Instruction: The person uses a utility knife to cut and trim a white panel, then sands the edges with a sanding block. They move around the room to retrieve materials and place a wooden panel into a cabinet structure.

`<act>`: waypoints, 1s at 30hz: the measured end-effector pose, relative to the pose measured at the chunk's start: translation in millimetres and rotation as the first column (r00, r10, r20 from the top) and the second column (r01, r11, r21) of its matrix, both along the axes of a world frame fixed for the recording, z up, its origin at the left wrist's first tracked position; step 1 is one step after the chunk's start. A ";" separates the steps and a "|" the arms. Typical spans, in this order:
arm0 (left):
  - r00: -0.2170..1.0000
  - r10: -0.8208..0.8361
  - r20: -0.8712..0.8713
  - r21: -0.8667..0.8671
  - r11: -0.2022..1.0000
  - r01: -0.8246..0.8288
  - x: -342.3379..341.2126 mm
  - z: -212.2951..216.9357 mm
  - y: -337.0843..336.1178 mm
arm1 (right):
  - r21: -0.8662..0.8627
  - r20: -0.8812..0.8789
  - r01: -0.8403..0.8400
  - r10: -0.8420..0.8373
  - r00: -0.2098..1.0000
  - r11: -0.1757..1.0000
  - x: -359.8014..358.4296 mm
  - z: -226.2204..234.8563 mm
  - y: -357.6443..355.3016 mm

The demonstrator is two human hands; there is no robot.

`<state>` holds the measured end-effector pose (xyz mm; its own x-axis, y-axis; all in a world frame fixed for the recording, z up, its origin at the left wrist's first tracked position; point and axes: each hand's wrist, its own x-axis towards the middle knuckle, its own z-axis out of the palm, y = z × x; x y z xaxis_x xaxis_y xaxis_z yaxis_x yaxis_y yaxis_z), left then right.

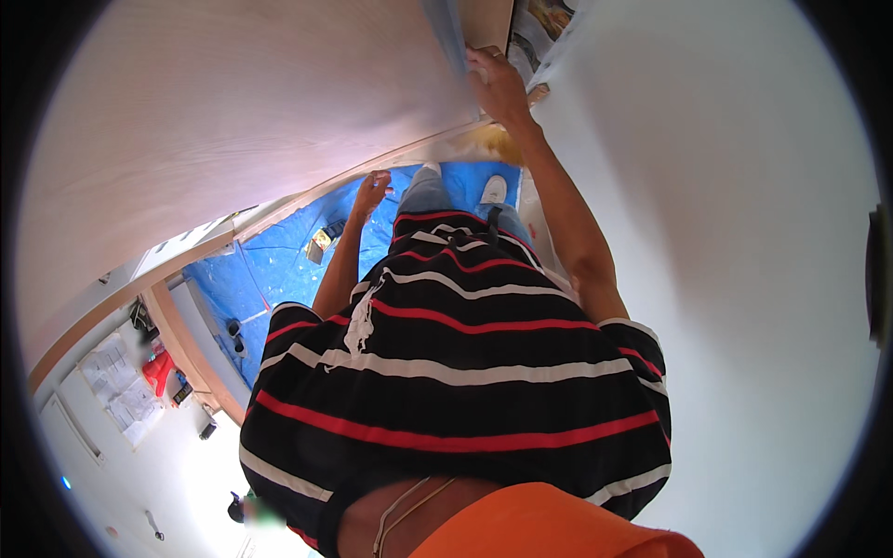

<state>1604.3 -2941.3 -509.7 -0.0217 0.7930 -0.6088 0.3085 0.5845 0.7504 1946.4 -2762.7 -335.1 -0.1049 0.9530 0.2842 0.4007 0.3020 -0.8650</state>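
Note:
A large pale wooden panel (251, 102) fills the upper left, with a greyish strip (451, 42) along its right edge. My right hand (499, 86) is raised at this edge, its fingers bent against the strip. What lies between those fingers, if anything, is hidden. Lower down, my left hand (374, 191) hangs in front of the panel's lower edge. Its fingers are loosely bent and apart, and nothing shows in them.
Blue sheeting (284, 265) covers the floor around my shoes, with a small box (318, 244) lying on it. A white wall (744, 279) rises close on the right. At the lower left, papers (121, 386) and a red object (158, 372) are beside a wooden frame (186, 339).

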 end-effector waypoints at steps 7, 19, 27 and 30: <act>0.994 0.100 -0.035 -0.056 0.993 -0.102 -2.9 -2.0 -42.4 | 0.283 0.013 0.180 -0.192 0.981 0.942 -16.7 -7.9 12.3; 0.890 0.319 -0.325 0.678 0.734 -0.016 -31.7 106.5 34.5 | 0.037 0.027 0.334 -0.335 0.942 0.942 1.7 -6.3 46.9; 0.823 0.542 -0.172 0.829 0.531 -0.177 22.1 126.2 95.0 | 0.138 0.205 0.284 -0.308 0.929 0.949 -1.6 -6.0 36.9; 0.822 0.569 -0.015 0.764 0.537 -0.358 19.2 121.5 88.6 | 0.216 0.225 0.231 -0.279 0.934 0.949 -12.7 -8.5 35.7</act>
<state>1623.5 -2852.7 -388.3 -0.5712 0.7925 0.2137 0.3772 0.0223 0.9258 1933.8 -2727.0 -343.6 0.0446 0.8909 0.4520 0.6806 0.3041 -0.6666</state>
